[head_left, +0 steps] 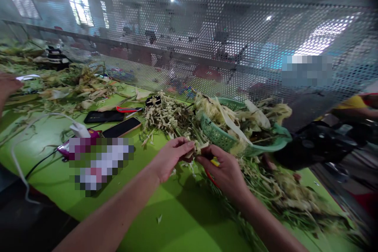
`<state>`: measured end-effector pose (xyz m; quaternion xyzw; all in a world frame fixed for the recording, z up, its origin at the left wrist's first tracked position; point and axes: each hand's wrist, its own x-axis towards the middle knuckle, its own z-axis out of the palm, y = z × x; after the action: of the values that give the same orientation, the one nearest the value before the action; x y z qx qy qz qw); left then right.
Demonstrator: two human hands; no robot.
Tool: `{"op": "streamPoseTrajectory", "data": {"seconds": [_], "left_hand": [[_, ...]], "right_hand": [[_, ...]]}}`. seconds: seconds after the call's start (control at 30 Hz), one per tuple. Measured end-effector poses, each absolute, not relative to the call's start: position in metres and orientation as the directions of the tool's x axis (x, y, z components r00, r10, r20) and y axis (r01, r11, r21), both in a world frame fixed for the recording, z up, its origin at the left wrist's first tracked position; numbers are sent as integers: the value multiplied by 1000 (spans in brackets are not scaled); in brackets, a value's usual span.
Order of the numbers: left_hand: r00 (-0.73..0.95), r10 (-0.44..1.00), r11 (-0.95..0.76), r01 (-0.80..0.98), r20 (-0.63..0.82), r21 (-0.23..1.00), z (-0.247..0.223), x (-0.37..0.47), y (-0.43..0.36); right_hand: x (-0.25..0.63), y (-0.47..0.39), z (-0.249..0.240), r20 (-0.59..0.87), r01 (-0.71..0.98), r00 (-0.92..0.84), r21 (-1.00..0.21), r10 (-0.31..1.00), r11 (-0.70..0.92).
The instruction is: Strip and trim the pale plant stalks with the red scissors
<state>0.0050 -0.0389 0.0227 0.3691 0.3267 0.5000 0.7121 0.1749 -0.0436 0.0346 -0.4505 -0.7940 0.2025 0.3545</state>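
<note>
In the head view, my left hand [173, 156] is closed, thumb and fingers pinching a pale, folded strip of dried husk [189, 150]. My right hand [224, 168] meets it from the right, its thumb and fingertips closed on the other end of the same husk. A red and yellow tool handle [211, 178] shows beneath the right palm; whether that hand grips it I cannot tell. Just beyond my fingers lies a heap of short, knotted-looking husk pieces [168, 114]. A green plastic basket [220, 134] with long pale husks and fibres stands behind my right hand.
Two dark phones [121, 127] and a red-handled cutter [130, 109] lie left on the green table [141, 212]. Nearer is a purple power strip [78, 143] with a white plug. Stalks [283, 193] spread rightward. A perforated metal screen [177, 47] rises behind. Another person's hand [8, 84] is far left.
</note>
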Motion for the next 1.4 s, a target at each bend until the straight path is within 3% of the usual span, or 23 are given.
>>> {"op": "streamPoseTrajectory", "data": {"seconds": [0.13,0.33,0.6,0.77,1.0,1.4], "left_hand": [[249,968,120,-414,-14,902,26,5,-42],[227,971,7,-317,69,948,25,6,-42],[317,942,-39,-212,107,976,19,6,-39],[311,940,-77,-197,137,977,16,7,-38],[329,942,29,-271,64,962,17,9,-39],[276,959,-19,-173,67,985,14,7,-37]], "right_hand": [[171,-45,34,322,443,-207,-811,924,382],[175,-46,46,280,309,-200,-892,939,331],[180,-41,44,282,341,-154,-884,947,319],[178,-43,40,256,292,-133,-913,958,285],[176,-42,40,188,146,-80,-969,979,198],[177,-40,39,185,177,-209,-959,960,223]]}}
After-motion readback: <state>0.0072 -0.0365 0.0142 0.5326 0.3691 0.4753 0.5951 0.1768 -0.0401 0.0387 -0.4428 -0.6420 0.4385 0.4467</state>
